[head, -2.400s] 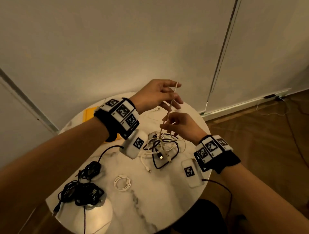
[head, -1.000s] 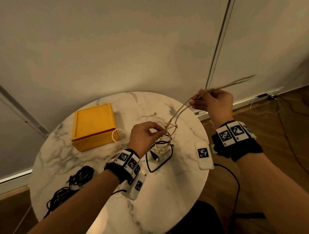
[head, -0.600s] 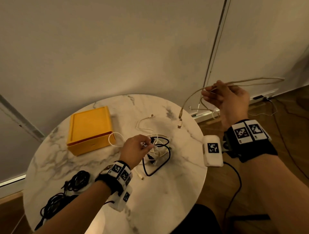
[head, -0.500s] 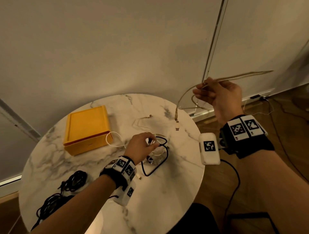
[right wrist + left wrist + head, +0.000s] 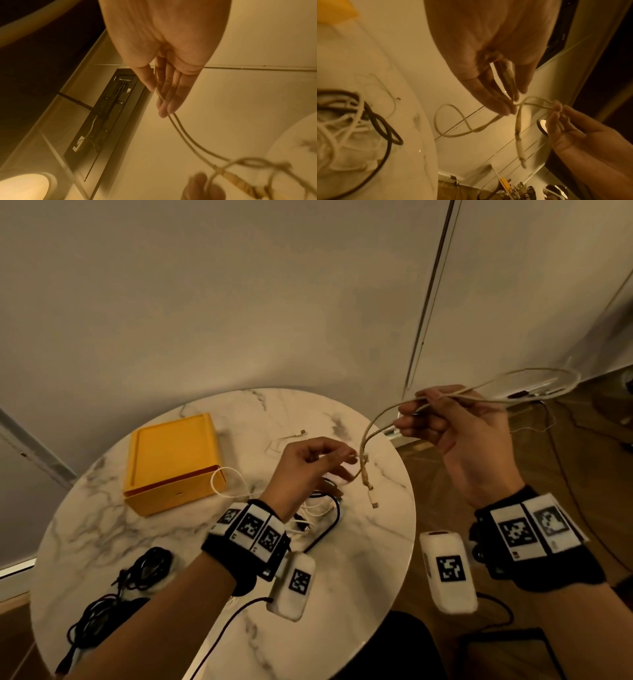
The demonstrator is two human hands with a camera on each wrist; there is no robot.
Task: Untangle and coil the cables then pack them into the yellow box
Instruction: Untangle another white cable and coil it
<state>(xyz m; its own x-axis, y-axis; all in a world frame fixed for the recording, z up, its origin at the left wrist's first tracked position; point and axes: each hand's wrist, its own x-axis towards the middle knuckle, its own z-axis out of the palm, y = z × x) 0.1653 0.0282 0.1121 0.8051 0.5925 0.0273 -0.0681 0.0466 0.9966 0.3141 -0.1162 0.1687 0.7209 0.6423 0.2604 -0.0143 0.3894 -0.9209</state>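
My right hand [image 5: 416,419] is raised past the table's right edge and grips a beige braided cable [image 5: 373,426] folded double; its loop [image 5: 561,378] sticks out to the right. In the right wrist view two strands [image 5: 178,129] run along the fingers [image 5: 164,102]. Both plug ends [image 5: 368,487] hang down over the table. My left hand [image 5: 346,463] pinches the cable just above those ends, and the left wrist view shows it between thumb and fingers [image 5: 503,106]. The yellow box [image 5: 171,460] sits shut at the table's back left.
A tangle of white and black cables [image 5: 322,508] lies on the round marble table [image 5: 342,577] under my left wrist. A white loop [image 5: 229,484] lies beside the box and a thin white cable [image 5: 291,436] behind. Black cable bundles [image 5: 120,594] sit front left.
My left hand has left the tangle on the table and risen to pinch the beige cable near its hanging ends. The right hand still holds the freed cable up at the right.
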